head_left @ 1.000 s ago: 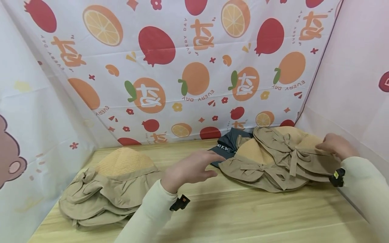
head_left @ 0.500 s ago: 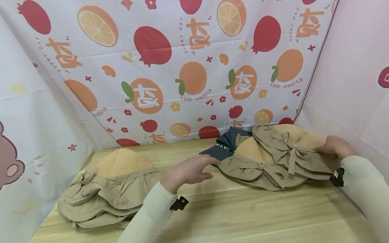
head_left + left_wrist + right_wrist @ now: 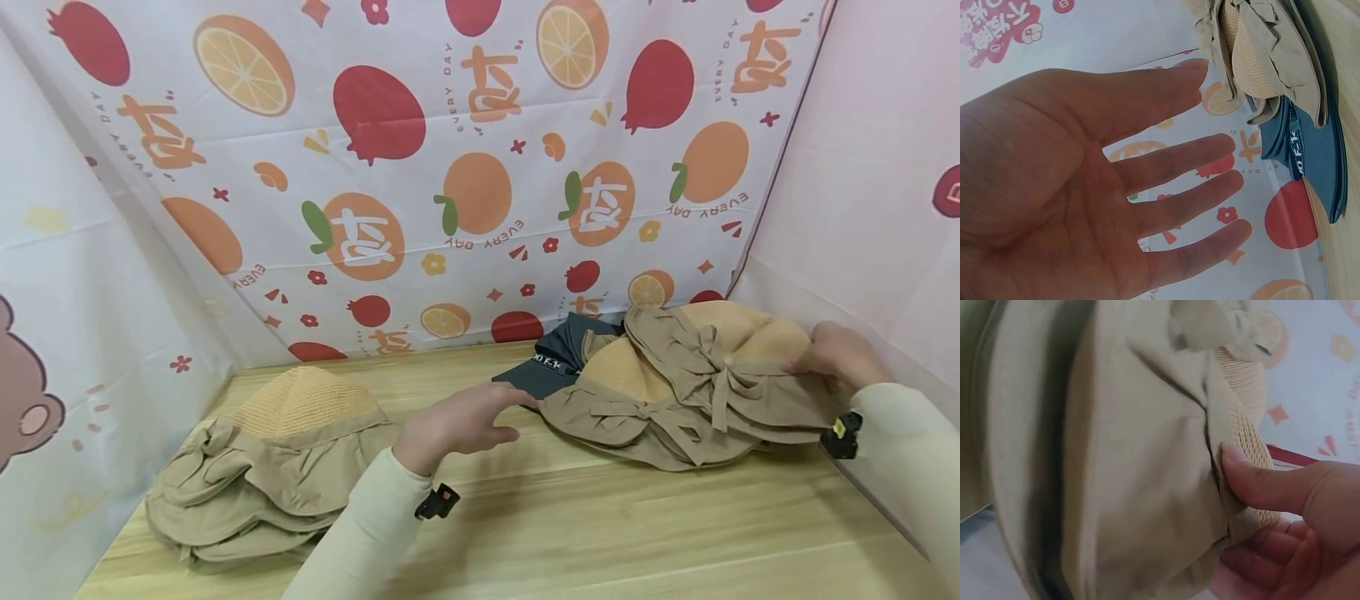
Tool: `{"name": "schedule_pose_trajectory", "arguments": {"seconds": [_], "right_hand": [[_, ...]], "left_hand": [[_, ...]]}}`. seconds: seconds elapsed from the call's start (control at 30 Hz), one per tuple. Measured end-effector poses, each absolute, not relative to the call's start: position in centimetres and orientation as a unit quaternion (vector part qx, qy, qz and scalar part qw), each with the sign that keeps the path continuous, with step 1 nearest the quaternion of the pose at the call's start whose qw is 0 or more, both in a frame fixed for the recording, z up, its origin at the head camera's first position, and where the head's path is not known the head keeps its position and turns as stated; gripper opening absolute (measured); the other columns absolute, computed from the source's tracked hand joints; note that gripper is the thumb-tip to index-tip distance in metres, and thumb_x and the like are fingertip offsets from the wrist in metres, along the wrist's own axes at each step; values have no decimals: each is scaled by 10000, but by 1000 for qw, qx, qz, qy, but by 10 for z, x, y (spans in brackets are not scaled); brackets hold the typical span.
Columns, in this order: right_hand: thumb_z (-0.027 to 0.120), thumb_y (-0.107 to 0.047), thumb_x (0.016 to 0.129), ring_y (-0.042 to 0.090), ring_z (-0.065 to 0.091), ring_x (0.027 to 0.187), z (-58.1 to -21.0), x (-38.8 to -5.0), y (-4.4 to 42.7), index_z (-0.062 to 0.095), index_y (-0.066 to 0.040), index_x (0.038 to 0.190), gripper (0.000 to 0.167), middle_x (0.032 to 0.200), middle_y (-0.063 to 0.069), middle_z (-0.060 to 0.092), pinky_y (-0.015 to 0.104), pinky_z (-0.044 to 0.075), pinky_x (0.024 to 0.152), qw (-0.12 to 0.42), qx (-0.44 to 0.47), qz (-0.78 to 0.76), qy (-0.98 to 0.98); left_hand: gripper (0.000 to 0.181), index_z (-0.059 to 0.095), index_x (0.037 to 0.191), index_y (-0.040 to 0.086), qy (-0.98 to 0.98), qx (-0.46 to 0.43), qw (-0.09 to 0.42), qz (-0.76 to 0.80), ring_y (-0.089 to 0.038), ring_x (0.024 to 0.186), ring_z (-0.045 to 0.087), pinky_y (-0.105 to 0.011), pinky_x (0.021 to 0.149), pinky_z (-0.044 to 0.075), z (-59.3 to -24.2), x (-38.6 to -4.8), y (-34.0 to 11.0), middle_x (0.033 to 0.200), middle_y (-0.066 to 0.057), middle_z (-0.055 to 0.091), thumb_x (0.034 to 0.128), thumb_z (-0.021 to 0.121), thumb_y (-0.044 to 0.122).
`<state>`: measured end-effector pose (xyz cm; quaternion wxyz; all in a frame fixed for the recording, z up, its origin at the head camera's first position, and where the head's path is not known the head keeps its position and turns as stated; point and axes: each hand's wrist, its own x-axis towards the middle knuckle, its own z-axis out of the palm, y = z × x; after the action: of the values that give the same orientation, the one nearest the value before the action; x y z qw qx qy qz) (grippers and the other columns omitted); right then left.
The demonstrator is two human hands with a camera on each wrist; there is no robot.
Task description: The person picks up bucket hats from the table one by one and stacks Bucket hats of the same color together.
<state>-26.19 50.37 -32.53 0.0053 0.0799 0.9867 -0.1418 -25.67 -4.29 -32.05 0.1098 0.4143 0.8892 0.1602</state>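
Note:
At the right end of the table, my right hand [image 3: 840, 354] grips the side of the uppermost sun hat [image 3: 720, 367], which has a straw crown and a tan cloth brim with a bow. The right wrist view shows my thumb [image 3: 1263, 481] on the hat's band and curled fingers behind the brim. Another sun hat [image 3: 626, 421] lies under and left of it. Behind them sits a dark blue cap [image 3: 543, 371] with white lettering, partly covered. My left hand [image 3: 457, 425] hovers over the table, holding nothing, its fingers spread in the left wrist view.
Several stacked sun hats [image 3: 277, 475] of the same kind lie at the left of the wooden table [image 3: 600, 533]. A fruit-printed cloth [image 3: 420, 183] hangs behind, and a pale cloth wall [image 3: 870, 208] stands close beside my right hand.
My right hand has shifted slightly and now grips the top hat's side; the straw crown there is pushed up and creased. My left hand has hardly moved.

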Motion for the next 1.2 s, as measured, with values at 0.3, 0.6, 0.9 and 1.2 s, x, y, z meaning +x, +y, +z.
{"name": "schedule_pose_trajectory", "arguments": {"seconds": [0.3,0.6,0.9,1.2], "right_hand": [[894,-270,756,191,436,648,-309,-255,483,437,-83,725,495,662,11,434,308,335,569,-98,23,-170,980],[871,-155,809,-6,561,689,-291,-240,468,603,-25,838,300,789,43,685,242,473,595,-55,-39,-202,977],[858,-70,802,-15,573,656,-279,-230,452,642,-10,856,231,835,110,773,236,496,586,-40,-68,-211,974],[849,16,777,-9,484,627,-262,-221,438,558,-52,729,303,717,-21,677,223,403,555,-115,-85,-205,968]], "left_hand": [[432,639,1386,97,895,402,115,156,-271,1341,584,-456,1132,480,-319,-257,-47,1420,-102,635,962,721,93],[420,645,1376,97,893,407,111,155,-288,1338,591,-460,1130,482,-317,-256,-49,1409,-100,647,962,719,88],[414,652,1367,94,894,406,107,155,-285,1339,595,-454,1127,486,-316,-256,-51,1401,-94,656,959,723,84],[421,645,1373,104,896,400,108,160,-285,1345,586,-461,1134,477,-313,-255,-52,1407,-98,645,960,718,73]]}}
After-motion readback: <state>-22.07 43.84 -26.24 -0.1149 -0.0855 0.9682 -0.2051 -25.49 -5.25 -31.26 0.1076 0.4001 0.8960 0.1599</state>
